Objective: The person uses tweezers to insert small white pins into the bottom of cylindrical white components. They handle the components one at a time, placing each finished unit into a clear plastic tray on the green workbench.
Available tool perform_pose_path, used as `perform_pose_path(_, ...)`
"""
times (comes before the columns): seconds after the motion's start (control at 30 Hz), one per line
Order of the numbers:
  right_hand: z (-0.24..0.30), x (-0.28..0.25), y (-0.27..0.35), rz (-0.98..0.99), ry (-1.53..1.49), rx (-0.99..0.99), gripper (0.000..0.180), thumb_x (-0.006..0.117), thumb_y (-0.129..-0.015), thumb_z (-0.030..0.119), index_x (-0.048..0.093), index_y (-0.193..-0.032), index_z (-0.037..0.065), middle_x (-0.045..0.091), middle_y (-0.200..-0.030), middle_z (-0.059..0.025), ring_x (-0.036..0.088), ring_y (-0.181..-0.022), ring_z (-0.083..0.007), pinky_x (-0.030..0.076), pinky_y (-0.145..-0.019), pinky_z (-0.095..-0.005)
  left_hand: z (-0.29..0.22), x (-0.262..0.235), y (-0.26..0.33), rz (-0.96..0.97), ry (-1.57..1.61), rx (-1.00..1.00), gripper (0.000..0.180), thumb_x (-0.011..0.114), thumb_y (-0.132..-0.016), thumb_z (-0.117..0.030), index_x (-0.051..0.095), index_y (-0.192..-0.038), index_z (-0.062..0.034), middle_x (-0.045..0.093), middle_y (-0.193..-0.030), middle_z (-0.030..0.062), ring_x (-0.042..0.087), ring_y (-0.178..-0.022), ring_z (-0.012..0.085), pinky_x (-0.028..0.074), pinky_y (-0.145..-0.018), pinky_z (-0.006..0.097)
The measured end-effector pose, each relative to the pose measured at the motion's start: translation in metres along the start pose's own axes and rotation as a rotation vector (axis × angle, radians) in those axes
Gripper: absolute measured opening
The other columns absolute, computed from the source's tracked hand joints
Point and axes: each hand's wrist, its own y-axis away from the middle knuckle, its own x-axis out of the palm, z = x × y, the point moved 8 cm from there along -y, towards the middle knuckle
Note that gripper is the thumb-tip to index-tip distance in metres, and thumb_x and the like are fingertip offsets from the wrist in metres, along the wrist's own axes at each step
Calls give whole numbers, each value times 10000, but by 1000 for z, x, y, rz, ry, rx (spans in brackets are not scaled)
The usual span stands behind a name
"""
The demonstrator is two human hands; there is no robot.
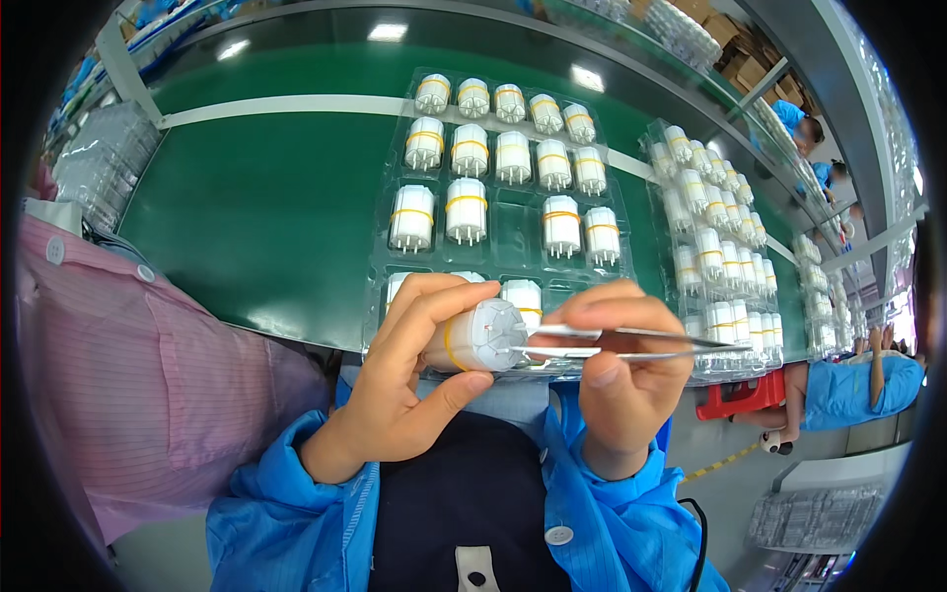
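Note:
In my left hand (pixel 404 365) is a white cylindrical part (pixel 464 337) with a yellow band round it. Its segmented end face is turned toward my right hand (pixel 631 370), and my fingers wrap its side. Metal tweezers (pixel 641 342) are pinched between the thumb and fingers of my right hand. Their tips reach that end face; whether they grip anything there is too small to tell. Just beyond my hands lies a clear plastic tray (pixel 516 227) holding rows of similar banded white parts (pixel 467 209), many with pins showing. My hands cover some of its near row.
A green work surface (pixel 247 217) runs beneath the tray, crossed by a white strip (pixel 286 106). More loaded trays (pixel 712 259) stand to the right, near a red stool (pixel 740 397). A person in pink (pixel 187 365) is close on my left; another in blue (pixel 858 400) sits farther right.

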Motion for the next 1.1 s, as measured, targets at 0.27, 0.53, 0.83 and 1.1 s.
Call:
perform_pose_path(0.27,-2,7,-2,80,183,-36,173,716,-822,1,673,-980,-56,714,-925,-174,684,-837,-224,540,-741,-309,1,-4,0,10,37,11,536,681,-889,-112,480,-1361,45,460,-1244,158,487,-1156,237,409,-986,320)
perform_pose_path(0.53,-3,8,-2,91,217,-31,163,710,-827,-4,671,-976,-60,719,-909,-173,687,-810,-223,542,-722,-308,-1,-4,0,36,-32,-4,531,669,-896,-108,476,-1368,43,464,-1289,159,491,-1174,248,391,-1016,341)
perform_pose_path(0.83,-6,6,2,49,134,5,136,701,-821,-37,674,-946,-81,721,-905,-185,683,-815,-228,543,-726,-307,0,-2,0,54,66,-31,522,633,-892,-59,466,-1374,54,463,-1302,164,476,-1208,255,362,-1044,354)
perform_pose_path(1.1,-5,3,3,83,260,-79,140,715,-775,-62,686,-911,-65,723,-881,-173,686,-772,-211,528,-715,-272,-3,-3,-1,52,-7,-16,509,648,-889,-91,492,-1350,56,478,-1252,170,489,-1160,269,377,-1008,351)
